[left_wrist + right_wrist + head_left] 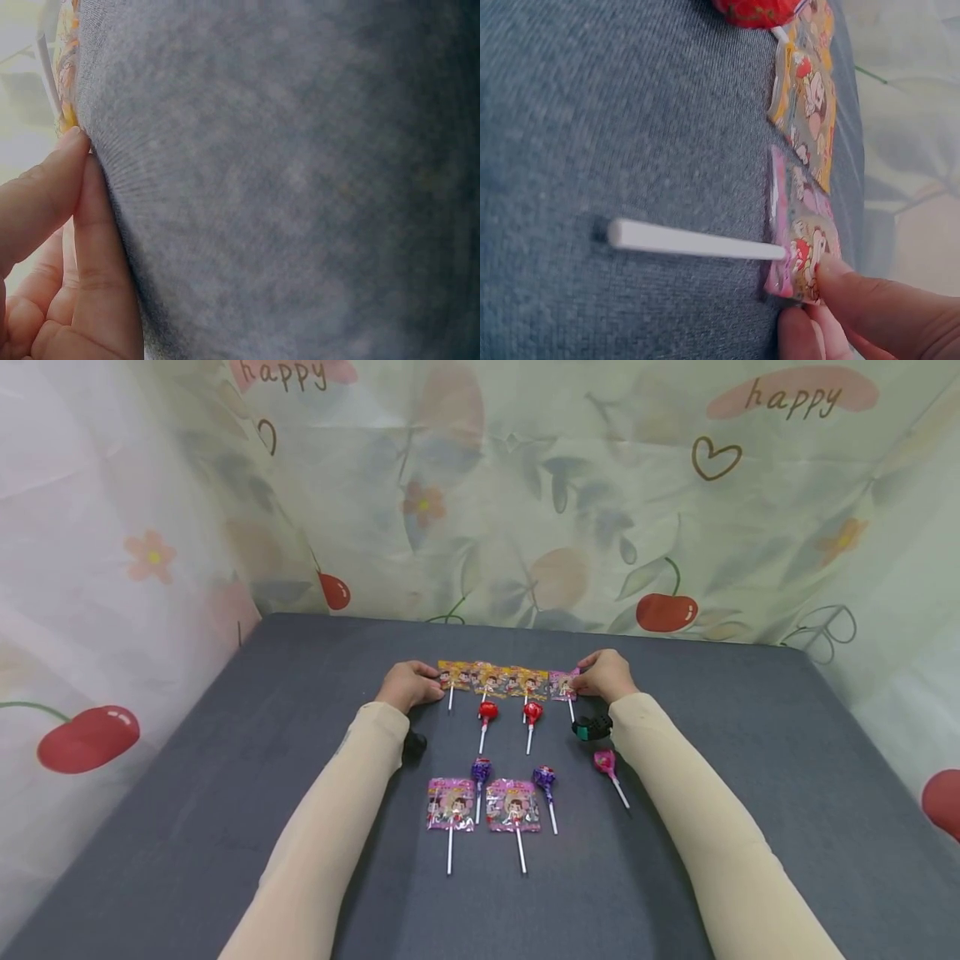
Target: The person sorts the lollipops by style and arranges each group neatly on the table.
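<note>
At the back of the table, flat lollipops in printed wrappers lie in a row. My left hand [409,686] is at the left end, its thumb and index fingertips pinching the edge of a yellow-wrapped lollipop [454,676]; in the left wrist view only a strip of that yellow wrapper [69,112] shows. At the right end, my right hand [606,676] pinches the corner of a pink-wrapped lollipop [802,225] between thumb and fingers. Its white stick [697,241] points toward me. Two more yellow-wrapped lollipops [491,680] lie between the hands.
Two red round lollipops [488,711] lie just in front of the row. Nearer me are two purple round lollipops [481,769], two pink-wrapped flat ones [513,806] and a pink round one [604,762] beside the right forearm. A patterned curtain [525,527] hangs behind the dark table [225,827].
</note>
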A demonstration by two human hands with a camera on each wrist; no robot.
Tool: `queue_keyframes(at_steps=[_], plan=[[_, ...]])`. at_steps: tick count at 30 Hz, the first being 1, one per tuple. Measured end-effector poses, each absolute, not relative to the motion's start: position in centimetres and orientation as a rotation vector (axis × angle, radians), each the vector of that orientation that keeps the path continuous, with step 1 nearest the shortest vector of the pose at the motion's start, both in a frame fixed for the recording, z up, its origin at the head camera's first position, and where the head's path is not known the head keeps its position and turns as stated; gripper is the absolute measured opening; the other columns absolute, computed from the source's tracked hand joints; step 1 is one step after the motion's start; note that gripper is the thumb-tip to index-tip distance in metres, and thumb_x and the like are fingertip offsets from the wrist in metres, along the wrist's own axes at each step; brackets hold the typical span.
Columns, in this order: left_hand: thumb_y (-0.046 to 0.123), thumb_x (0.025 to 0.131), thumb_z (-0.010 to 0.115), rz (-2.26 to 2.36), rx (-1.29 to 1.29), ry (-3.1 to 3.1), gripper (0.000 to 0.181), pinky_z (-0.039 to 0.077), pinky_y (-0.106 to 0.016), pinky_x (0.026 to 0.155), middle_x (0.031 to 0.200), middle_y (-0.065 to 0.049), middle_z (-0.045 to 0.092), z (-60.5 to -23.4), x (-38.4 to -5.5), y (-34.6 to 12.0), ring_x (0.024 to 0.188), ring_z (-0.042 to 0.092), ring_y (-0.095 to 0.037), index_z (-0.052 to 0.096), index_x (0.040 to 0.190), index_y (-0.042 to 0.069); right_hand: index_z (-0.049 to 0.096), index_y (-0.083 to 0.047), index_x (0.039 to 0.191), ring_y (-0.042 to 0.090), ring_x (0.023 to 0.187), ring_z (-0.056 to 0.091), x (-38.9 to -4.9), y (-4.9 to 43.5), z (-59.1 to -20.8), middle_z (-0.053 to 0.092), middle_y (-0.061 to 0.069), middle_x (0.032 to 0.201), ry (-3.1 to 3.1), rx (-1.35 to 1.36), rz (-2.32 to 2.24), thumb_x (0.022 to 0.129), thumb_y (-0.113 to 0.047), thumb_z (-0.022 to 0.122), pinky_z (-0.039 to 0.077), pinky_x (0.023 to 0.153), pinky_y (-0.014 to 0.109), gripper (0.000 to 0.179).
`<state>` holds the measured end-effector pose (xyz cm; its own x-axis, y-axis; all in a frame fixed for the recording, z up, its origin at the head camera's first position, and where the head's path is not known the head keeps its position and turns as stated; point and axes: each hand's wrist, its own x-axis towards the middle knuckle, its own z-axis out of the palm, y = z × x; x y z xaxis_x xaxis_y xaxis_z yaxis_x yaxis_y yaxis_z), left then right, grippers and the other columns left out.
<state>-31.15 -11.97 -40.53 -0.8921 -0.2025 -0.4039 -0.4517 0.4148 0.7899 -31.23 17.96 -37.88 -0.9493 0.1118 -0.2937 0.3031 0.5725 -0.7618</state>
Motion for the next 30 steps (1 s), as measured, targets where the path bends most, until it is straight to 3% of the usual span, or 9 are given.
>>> queue_keyframes(at_steps=[17,30], plan=[[-0.001,0.08,0.076,1.48,-0.594,2.421,0.042,0.047,-0.026,0.069,0.116,-0.013,0.064,-40.6,-31.3,-11.9,0.087,0.058,-0.015,0.065,0.119,0.009,0.058,0.002,0.128,0.023,0.093,0.064,-32.1,18.8,-38.9,0.055,0.023,0.129,2.54,0.371,-1.365,0.088,-0.001,0.068,0.053,0.086,0.034,0.042],[0.001,0.081,0.076,1.476,-0.597,2.414,0.041,0.048,-0.028,0.075,0.118,-0.012,0.064,-40.5,-31.2,-11.9,0.091,0.059,-0.016,0.065,0.119,0.01,0.059,0.002,0.128,0.016,0.085,0.063,-32.1,19.1,-39.1,0.055,0.022,0.129,2.523,0.358,-1.397,0.088,-0.001,0.069,0.054,0.084,0.031,0.041]])
